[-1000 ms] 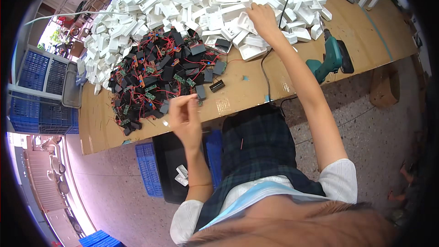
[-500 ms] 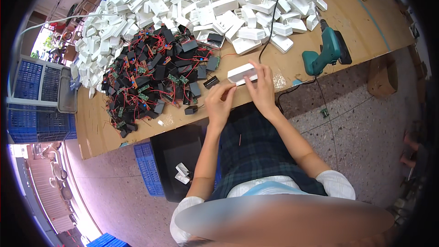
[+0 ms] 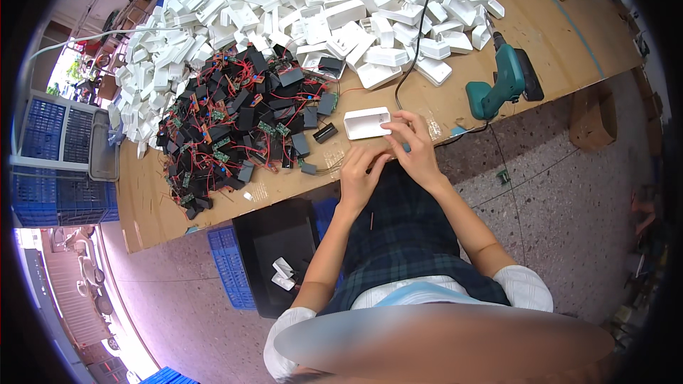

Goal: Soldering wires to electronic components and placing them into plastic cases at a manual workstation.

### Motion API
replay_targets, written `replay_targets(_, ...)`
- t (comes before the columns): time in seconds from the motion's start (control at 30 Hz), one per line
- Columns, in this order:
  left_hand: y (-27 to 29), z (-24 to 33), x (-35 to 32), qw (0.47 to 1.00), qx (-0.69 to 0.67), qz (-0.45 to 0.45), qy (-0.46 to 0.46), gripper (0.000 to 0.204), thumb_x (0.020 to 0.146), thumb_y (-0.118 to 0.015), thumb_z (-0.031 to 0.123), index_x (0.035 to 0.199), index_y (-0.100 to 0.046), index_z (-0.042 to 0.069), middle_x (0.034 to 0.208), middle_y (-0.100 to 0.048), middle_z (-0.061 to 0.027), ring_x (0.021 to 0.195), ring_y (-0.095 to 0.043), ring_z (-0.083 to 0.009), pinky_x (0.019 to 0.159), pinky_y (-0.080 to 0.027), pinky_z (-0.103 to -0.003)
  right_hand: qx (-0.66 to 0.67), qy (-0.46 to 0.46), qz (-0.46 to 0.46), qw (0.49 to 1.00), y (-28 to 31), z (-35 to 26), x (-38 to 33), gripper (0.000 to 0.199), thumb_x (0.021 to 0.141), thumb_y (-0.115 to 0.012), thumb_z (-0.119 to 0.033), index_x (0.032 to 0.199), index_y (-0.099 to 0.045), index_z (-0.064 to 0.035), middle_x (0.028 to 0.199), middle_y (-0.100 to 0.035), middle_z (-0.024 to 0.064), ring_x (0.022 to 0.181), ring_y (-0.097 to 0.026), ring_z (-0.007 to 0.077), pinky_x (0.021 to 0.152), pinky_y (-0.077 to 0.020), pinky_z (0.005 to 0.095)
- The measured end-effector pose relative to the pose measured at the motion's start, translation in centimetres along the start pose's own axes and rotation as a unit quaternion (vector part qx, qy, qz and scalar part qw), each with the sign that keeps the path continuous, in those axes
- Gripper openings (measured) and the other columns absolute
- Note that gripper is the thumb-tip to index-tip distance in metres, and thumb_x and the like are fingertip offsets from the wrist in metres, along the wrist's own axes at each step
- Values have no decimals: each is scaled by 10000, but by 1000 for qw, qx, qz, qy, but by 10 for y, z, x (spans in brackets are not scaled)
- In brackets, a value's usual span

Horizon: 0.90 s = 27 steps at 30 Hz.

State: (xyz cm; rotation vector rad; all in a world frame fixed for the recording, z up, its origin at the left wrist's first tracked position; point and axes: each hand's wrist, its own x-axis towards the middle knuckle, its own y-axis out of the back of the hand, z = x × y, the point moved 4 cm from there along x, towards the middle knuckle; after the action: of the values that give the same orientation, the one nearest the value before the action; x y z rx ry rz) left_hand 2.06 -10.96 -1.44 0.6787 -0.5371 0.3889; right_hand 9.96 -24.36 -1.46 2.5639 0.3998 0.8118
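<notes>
An open white plastic casing point(image 3: 357, 126) rests on the cardboard-covered table, its hollow facing up toward me. My right hand point(image 3: 415, 149) grips it at the right end, with fingertips over the rim and the thumb near the front corner. A small bluish bit shows between those fingers, too small to make out. Just in front of the casing, my left hand point(image 3: 359, 179) is closed in a pinch on thin wires point(image 3: 329, 168). These run left to a small dark grey box point(image 3: 308, 168) at the table edge. The wires' far ends are hidden by my fingers.
Black modules point(image 3: 242, 110) with red wires and green boards lie heaped at left. Behind them spreads a big pile of white casings point(image 3: 284, 7). A green cordless drill point(image 3: 498, 85) lies at right; a black cable point(image 3: 420, 35) crosses the table. Below stands a black bin point(image 3: 263, 242).
The casing has turned so its hollow side faces up, and sits slightly left. My left hand has left it and moved nearer me and right; the small grey box has shifted right.
</notes>
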Motion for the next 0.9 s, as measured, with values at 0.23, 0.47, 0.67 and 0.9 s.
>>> replay_targets(0.23,34,-22,-6,965,120,142,184,226,890,-713,13,1099,-628,0,948,-534,-93,720,-558,-168,655,-487,-288,10,-27,-3,1000,-9,11,10,185,876,-715,-31,1058,-740,-58,1313,-618,162,1145,-625,305,896,-516,369)
replay_targets(0.47,28,-19,6,950,196,-30,242,276,862,-764,189,1087,-644,82,1003,-620,-90,920,-650,-308,739,-510,-412,-176,27,140,974,-4,28,25,260,873,-698,3,1132,-708,-17,1216,-680,149,998,-666,359,826,-546,410)
replay_targets(0.67,15,-18,8,975,171,-69,122,223,835,-768,207,964,-641,76,918,-599,-98,894,-618,-318,731,-481,-429,-212,50,97,971,-12,24,17,295,847,-725,-8,1140,-712,-46,1228,-675,115,907,-661,325,801,-542,421)
replay_targets(0.9,13,-14,11,972,212,-98,25,160,876,-718,109,949,-606,22,917,-605,-133,823,-630,-342,679,-484,-429,-137,122,42,982,-14,11,14,310,815,-764,-29,1119,-706,-43,1241,-660,99,855,-649,282,804,-534,387)
